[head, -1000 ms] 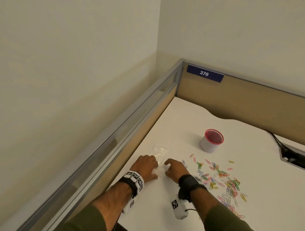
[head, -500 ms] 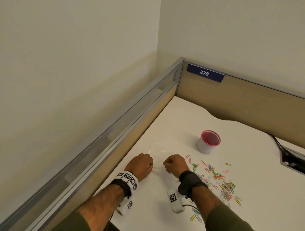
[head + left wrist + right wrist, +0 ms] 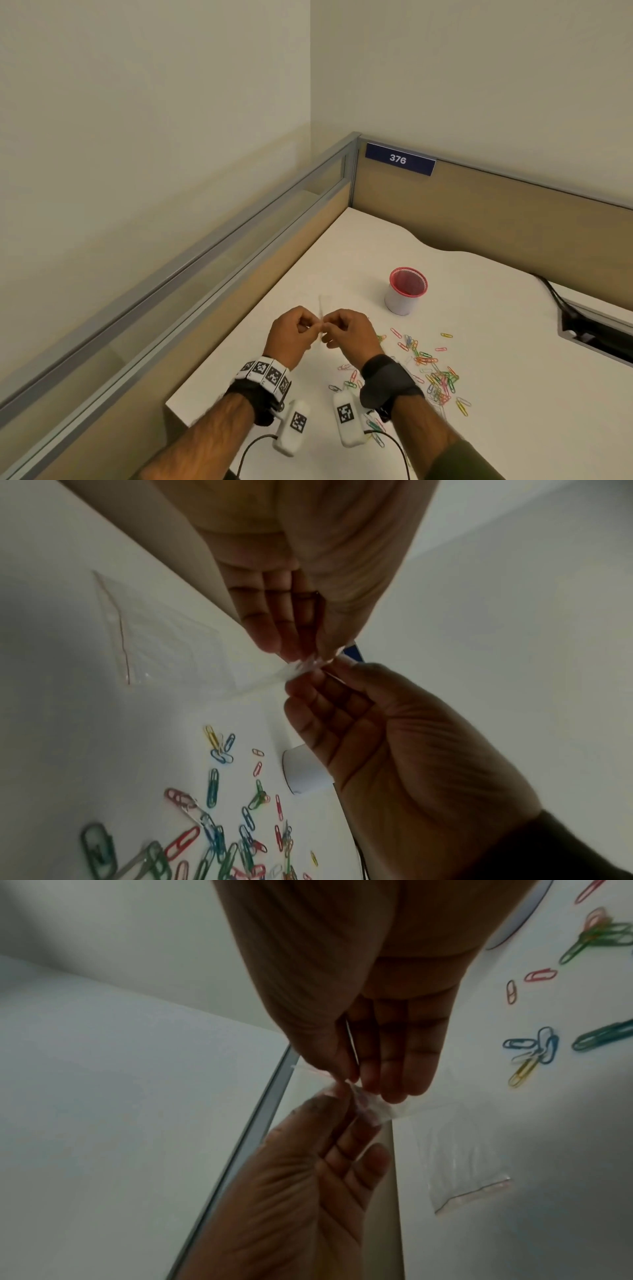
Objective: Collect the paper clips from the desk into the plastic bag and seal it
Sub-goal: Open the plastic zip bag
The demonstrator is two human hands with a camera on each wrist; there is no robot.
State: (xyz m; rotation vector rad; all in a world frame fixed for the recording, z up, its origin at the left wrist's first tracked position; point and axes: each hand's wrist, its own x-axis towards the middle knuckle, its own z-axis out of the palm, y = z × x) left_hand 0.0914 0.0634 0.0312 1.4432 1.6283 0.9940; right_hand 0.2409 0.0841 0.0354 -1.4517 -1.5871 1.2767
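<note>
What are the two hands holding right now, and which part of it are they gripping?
Both the left hand and the right hand pinch the clear plastic bag at one edge with their fingertips, lifted off the desk. Which edge cannot be told.

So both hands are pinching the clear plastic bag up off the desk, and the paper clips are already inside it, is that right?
Not quite. Both the left hand and right hand do pinch the plastic bag up off the desk, but the head view shows the paper clips lying scattered on the desk, not inside the bag.
</note>
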